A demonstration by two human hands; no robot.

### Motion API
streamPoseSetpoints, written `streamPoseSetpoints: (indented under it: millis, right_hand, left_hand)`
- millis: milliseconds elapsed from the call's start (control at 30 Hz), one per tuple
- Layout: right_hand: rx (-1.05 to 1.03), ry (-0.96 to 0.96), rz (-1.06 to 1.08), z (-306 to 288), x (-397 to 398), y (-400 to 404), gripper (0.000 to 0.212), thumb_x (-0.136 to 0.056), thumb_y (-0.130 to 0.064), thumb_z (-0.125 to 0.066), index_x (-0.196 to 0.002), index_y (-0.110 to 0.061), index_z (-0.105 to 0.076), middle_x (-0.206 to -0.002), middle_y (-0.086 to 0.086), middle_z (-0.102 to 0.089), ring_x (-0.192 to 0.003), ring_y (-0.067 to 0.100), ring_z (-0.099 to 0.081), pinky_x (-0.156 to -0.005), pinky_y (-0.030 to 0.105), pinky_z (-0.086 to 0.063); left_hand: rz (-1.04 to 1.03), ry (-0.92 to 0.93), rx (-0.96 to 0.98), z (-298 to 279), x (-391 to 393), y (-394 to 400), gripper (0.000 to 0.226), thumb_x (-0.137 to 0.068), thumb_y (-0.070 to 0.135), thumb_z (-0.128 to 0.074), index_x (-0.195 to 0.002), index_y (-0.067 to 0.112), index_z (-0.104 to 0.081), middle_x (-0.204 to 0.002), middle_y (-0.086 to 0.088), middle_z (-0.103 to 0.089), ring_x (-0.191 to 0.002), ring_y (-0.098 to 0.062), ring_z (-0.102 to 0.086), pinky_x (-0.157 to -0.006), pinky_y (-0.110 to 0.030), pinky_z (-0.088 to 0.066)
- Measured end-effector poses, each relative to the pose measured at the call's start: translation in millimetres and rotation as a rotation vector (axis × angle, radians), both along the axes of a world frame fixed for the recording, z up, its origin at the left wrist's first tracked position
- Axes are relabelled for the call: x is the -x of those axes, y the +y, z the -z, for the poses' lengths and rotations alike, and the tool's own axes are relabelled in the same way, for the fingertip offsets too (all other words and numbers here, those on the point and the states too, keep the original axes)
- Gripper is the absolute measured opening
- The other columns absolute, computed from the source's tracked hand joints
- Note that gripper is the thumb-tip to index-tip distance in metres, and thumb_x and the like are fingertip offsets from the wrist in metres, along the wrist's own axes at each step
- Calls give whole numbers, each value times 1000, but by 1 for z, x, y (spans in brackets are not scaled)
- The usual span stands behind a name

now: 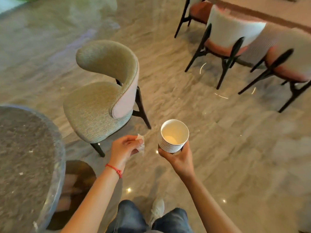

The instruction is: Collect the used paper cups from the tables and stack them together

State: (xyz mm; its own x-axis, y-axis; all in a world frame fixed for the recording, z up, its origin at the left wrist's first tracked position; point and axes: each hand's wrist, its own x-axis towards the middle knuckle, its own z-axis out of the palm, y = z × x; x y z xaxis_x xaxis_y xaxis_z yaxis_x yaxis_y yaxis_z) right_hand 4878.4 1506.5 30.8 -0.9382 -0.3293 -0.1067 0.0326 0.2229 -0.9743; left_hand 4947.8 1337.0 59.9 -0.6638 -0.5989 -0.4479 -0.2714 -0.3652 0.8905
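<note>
A stack of white paper cups (173, 137) stands upright in my right hand (180, 159), whose fingers curl round its base from below. The top cup looks empty inside, and several rims show as rings down its side. My left hand (123, 148), with a red string on the wrist, pinches a crumpled white tissue (141, 143) just left of the cups. Both hands hover over the floor, apart from each other.
A round dark stone table (25, 157) fills the lower left, with small white crumbs on it. A green upholstered chair (102, 91) stands beside it. Pink-seated chairs (230, 39) with black legs line a long table at the upper right. My legs and a shoe show below.
</note>
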Motion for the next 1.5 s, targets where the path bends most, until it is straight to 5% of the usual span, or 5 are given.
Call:
streamPoseSetpoints:
  millis: [200,533,700,1100,1500]
  right_hand:
    - [31,-68,138,25,64,45,73,-54,-29,-86,-117,-25,-50,-104,-5,-66,-95,7,-63,-77,23,-53]
    - [24,-82,227,38,196,20,67,-53,-30,-86,-110,-33,-50,-98,-15,-67,-90,-1,-63,-74,17,-51]
    - [33,-109,272,35,283,-6,71,-53,-29,-85,-114,-21,-50,-103,0,-67,-93,11,-64,-76,28,-53]
    - [6,-81,287,32,468,-26,73,-54,-24,-88,-116,-23,-51,-100,-11,-66,-90,-2,-62,-72,14,-50]
    - [-34,-47,28,56,650,-47,68,-58,-21,-88,-115,-24,-50,-101,-13,-64,-90,-8,-59,-69,6,-45]
  left_hand:
    - [164,-3,33,25,84,29,12,-73,0,-72,-79,9,-68,-61,3,-72,-60,-7,-68,-52,-18,-53]
    - [238,-10,-8,44,237,4,17,-70,5,-76,-85,9,-68,-68,1,-74,-66,-10,-70,-54,-19,-54]
    - [259,-22,6,42,327,-26,14,-72,4,-75,-83,10,-68,-62,4,-72,-60,-6,-68,-50,-16,-51]
    - [251,-25,29,42,510,-48,12,-70,5,-77,-78,12,-70,-67,-1,-72,-63,-11,-69,-56,-21,-56]
    - [-8,-25,-55,66,642,-65,14,-72,0,-73,-80,10,-68,-74,-6,-70,-67,-12,-68,-53,-19,-54]
